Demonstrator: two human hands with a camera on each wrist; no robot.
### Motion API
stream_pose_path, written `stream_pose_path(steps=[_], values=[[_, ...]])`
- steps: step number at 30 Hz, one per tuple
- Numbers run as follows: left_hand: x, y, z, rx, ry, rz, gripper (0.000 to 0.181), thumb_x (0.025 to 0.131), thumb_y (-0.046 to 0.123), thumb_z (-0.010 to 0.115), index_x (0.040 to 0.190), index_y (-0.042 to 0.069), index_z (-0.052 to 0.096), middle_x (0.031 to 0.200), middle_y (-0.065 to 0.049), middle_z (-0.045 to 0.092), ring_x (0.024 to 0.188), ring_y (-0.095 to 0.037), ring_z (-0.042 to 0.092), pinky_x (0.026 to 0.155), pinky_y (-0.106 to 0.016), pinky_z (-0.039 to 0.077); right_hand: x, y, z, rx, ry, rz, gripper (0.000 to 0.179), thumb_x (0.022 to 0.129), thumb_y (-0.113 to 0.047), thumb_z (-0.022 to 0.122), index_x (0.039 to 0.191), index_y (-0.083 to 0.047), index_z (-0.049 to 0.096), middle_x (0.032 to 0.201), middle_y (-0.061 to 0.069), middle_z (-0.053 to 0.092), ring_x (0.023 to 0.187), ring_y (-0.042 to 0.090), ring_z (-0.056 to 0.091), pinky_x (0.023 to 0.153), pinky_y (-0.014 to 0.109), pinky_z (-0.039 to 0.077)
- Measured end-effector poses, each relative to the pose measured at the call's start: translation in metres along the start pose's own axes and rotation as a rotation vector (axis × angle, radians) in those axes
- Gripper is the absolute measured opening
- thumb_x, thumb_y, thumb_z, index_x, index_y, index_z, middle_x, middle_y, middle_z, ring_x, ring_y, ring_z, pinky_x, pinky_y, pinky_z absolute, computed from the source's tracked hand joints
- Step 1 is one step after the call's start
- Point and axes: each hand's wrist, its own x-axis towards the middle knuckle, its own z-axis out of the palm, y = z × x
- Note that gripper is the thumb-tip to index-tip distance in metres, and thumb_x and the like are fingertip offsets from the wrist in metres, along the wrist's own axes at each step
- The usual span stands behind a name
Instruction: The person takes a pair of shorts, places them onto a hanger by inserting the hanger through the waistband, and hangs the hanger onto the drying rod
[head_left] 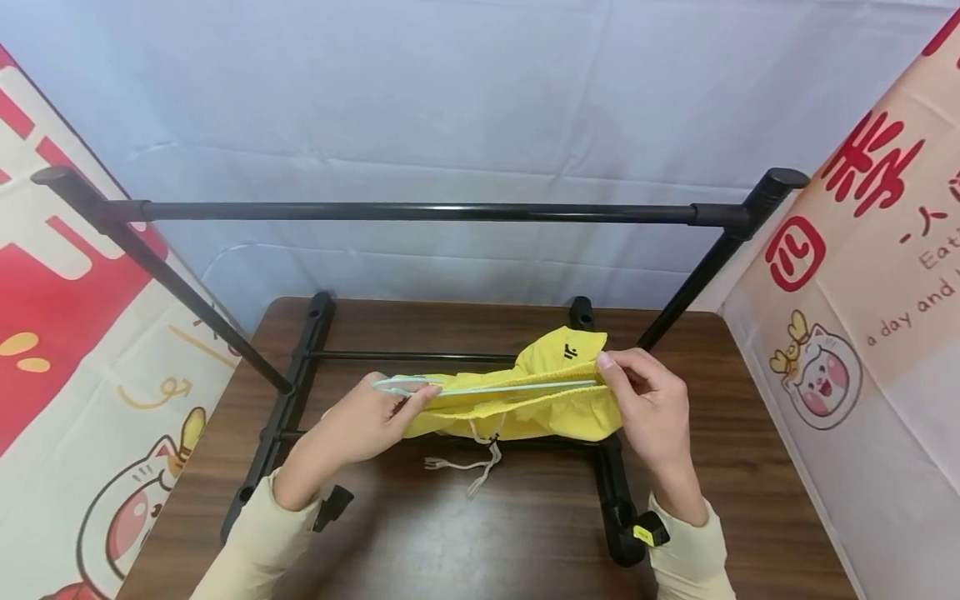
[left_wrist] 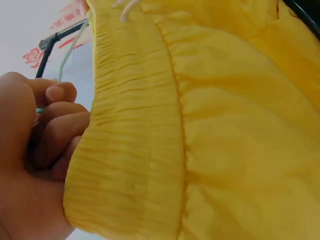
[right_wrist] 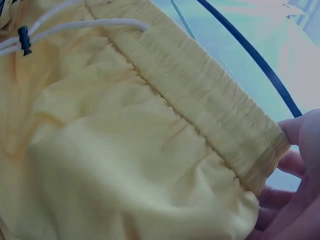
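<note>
Yellow shorts [head_left: 570,417] with a gathered elastic waistband [left_wrist: 132,130] hang between the two hands. My left hand [head_left: 367,421], at the waistband's left end, pinches a thin mint-green hanger [head_left: 517,387] between thumb and fingers. The hanger's long straight side runs along the waistband opening towards the right. My right hand [head_left: 654,408] grips the waistband's right end, thumb on the top edge. From the front dangles a white drawstring [head_left: 491,454], and the right wrist view shows a small black cord stopper [right_wrist: 24,40] on it. The left hand's lower fingers are partly hidden by cloth.
A black rack with a top bar [head_left: 420,212] stands on the brown wooden table [head_left: 420,542], behind and below the shorts. Its feet [head_left: 618,508] reach forward on both sides. A pale cloth backdrop [head_left: 450,100] and printed side panels [head_left: 825,333] surround the table.
</note>
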Motion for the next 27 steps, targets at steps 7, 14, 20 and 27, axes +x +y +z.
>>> stream_pose_path(steps=[7, 14, 20, 27], values=[[0.007, 0.014, 0.015, 0.05, 0.148, 0.091, 0.042, 0.109, 0.023, 0.058, 0.067, 0.017, 0.055, 0.058, 0.012, 0.024, 0.052, 0.004, 0.011, 0.051, -0.014, 0.019, -0.007, -0.006, 0.022, -0.047, -0.028, -0.161, 0.011, 0.096, -0.005, 0.075, 0.093, -0.01, 0.084, 0.092, 0.004, 0.078, 0.082, 0.003, 0.063, 0.073, 0.012, 0.048], [0.015, 0.015, 0.014, 0.107, 0.356, 0.127, 0.059, 0.113, 0.039, 0.046, 0.06, 0.018, 0.034, 0.057, 0.012, 0.018, 0.052, 0.005, 0.01, 0.051, -0.013, 0.013, -0.016, -0.001, 0.021, -0.146, -0.278, -0.208, 0.026, 0.11, -0.014, 0.055, 0.124, -0.013, 0.077, 0.123, 0.007, 0.077, 0.11, 0.001, 0.068, 0.094, 0.011, 0.05], [0.014, 0.008, -0.002, 0.041, 0.372, 0.113, 0.066, 0.113, 0.045, 0.042, 0.055, 0.018, 0.029, 0.057, 0.011, 0.02, 0.053, 0.005, 0.012, 0.051, -0.014, 0.015, -0.007, -0.002, -0.019, -0.235, -0.404, -0.201, 0.068, 0.092, -0.014, 0.082, 0.154, -0.019, 0.053, 0.155, 0.005, 0.057, 0.145, 0.006, 0.049, 0.117, 0.013, 0.034], [0.018, 0.018, 0.007, 0.083, 0.327, 0.318, 0.058, 0.115, 0.038, 0.038, 0.061, 0.017, 0.038, 0.058, 0.008, 0.022, 0.059, 0.006, 0.006, 0.052, -0.011, 0.013, -0.009, -0.006, -0.004, -0.47, -0.744, -0.228, 0.048, 0.089, -0.032, 0.086, 0.13, -0.022, 0.064, 0.115, -0.008, 0.071, 0.098, 0.008, 0.066, 0.084, 0.033, 0.057]])
